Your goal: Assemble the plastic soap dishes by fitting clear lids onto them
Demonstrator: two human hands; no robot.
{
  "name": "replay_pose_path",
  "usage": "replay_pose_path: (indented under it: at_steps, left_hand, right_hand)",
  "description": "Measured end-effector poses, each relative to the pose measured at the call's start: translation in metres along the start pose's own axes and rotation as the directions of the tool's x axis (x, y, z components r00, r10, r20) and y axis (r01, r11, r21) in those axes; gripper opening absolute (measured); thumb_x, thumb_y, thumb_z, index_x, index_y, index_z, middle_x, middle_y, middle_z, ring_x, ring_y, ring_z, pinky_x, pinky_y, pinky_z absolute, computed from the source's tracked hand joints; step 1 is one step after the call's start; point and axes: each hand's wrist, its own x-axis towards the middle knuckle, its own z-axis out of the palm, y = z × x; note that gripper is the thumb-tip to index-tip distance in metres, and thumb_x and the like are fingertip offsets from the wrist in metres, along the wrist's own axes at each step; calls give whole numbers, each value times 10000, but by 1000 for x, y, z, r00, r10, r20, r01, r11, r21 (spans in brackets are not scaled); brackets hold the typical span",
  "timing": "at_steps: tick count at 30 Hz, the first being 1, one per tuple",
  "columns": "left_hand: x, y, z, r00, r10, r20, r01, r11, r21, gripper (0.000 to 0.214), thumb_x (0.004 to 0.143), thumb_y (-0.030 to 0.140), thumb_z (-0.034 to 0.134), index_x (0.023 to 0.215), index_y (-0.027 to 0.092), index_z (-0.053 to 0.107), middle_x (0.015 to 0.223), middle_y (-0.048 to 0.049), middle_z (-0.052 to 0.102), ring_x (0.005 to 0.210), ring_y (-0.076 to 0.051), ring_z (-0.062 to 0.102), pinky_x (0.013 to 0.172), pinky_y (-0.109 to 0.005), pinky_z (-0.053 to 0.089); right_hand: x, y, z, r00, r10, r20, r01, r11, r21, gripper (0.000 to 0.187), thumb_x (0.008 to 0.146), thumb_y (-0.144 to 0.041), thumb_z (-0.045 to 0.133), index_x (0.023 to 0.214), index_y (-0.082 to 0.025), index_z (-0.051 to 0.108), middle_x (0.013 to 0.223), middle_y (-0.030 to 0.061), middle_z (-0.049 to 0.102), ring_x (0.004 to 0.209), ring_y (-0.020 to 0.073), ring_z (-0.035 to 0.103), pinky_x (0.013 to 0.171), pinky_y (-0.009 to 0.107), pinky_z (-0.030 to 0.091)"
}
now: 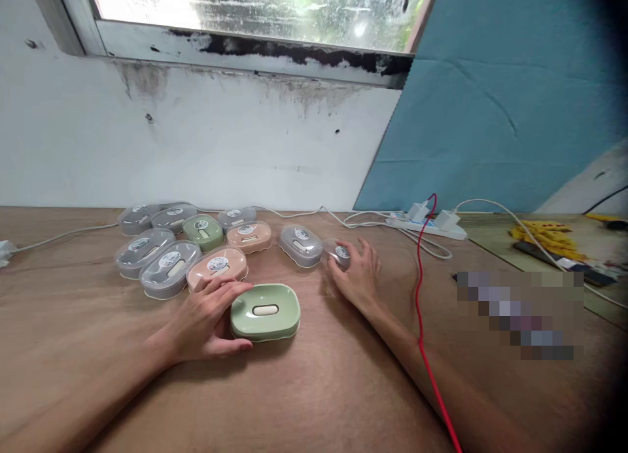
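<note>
My left hand (209, 319) rests on the wooden table (314, 400), its fingers curled against the left end of a green oval soap box (265, 311) that has no lid. My right hand (357, 273) reaches forward and wraps its fingers round a grey lidded soap box (339, 253). Another grey lidded box (301, 244) lies just left of it. Behind my left hand sits a pink lidded box (218, 266).
Several more lidded boxes, grey (169, 268), green (203, 231) and pink (249, 235), cluster at the back left. A white power strip (428, 225) with chargers and white cables lies at the back right. A red cable (422, 322) crosses my right forearm. Yellow items (544, 238) lie far right.
</note>
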Motion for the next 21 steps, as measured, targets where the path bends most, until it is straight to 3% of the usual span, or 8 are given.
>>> replay_pose_path:
  at_steps: [2, 3, 5, 6, 8, 14, 18, 21]
  left_hand:
    - [-1, 0, 1, 1000, -12, -4, 12, 1000, -12, 760, 859, 602, 728, 1469, 239, 455, 1357, -102, 690, 1255, -343, 607, 1025, -427, 427]
    - [-1, 0, 1, 1000, -11, -12, 11, 1000, -20, 730, 873, 575, 715, 1467, 237, 458, 1353, -105, 690, 1251, -341, 608, 1025, -428, 433]
    - [-2, -1, 1, 1000, 7, -29, -8, 999, -33, 674, 894, 521, 688, 1465, 236, 470, 1365, -110, 678, 1264, -342, 597, 1044, -435, 439]
    - [-2, -2, 1, 999, 20, -35, -22, 999, -35, 654, 901, 495, 678, 1468, 240, 475, 1382, -111, 664, 1283, -345, 584, 1060, -443, 436]
    - [-2, -3, 1, 997, 54, -46, -55, 998, -32, 630, 916, 452, 665, 1483, 252, 477, 1423, -114, 631, 1326, -353, 550, 1092, -460, 423]
    - [-1, -3, -2, 997, 53, -52, -57, 996, -74, 661, 935, 515, 678, 1493, 247, 445, 1381, -108, 657, 1305, -342, 565, 1070, -444, 431]
    - [-1, -2, -1, 1000, 19, -19, -21, 997, -74, 867, 795, 665, 799, 1463, 244, 440, 1345, -107, 675, 1285, -356, 579, 1042, -441, 441]
    - [0, 1, 0, 1000, -4, -16, 3, 999, -54, 916, 733, 646, 848, 1449, 245, 443, 1351, -110, 667, 1285, -365, 583, 1033, -448, 448]
  right_hand:
    - [-4, -16, -13, 968, -250, -40, 253, 959, 125, 354, 943, -405, 596, 1221, -208, 691, 1474, 192, 503, 1431, 395, 436, 1158, 622, 368]
    - [-7, -25, -20, 913, -407, -7, 400, 894, 200, 372, 954, -404, 592, 1263, -211, 667, 1479, 186, 510, 1419, 369, 460, 1156, 581, 391]
    - [-16, -43, -30, 725, -678, 120, 609, 713, 349, 517, 937, -478, 641, 1384, -221, 600, 1501, 180, 521, 1404, 355, 489, 1151, 549, 412]
    - [-22, -52, -33, 642, -745, 179, 643, 651, 404, 632, 908, -549, 684, 1437, -225, 566, 1512, 182, 523, 1407, 361, 489, 1158, 554, 406]
    - [-33, -65, -34, 562, -785, 263, 633, 612, 474, 800, 865, -632, 734, 1513, -223, 505, 1510, 186, 544, 1396, 360, 512, 1182, 568, 379]
    - [-49, -68, -22, 568, -775, 277, 565, 612, 554, 682, 906, -542, 734, 1486, -230, 557, 1435, 173, 632, 1212, 308, 663, 1044, 485, 521]
    - [-50, -61, -16, 577, -787, 219, 549, 572, 610, 609, 890, -527, 761, 1403, -227, 626, 1391, 176, 656, 1209, 299, 682, 1003, 438, 570]
    - [-50, -60, -13, 589, -793, 158, 553, 538, 636, 560, 865, -515, 796, 1323, -218, 674, 1370, 182, 662, 1206, 292, 683, 1000, 433, 586]
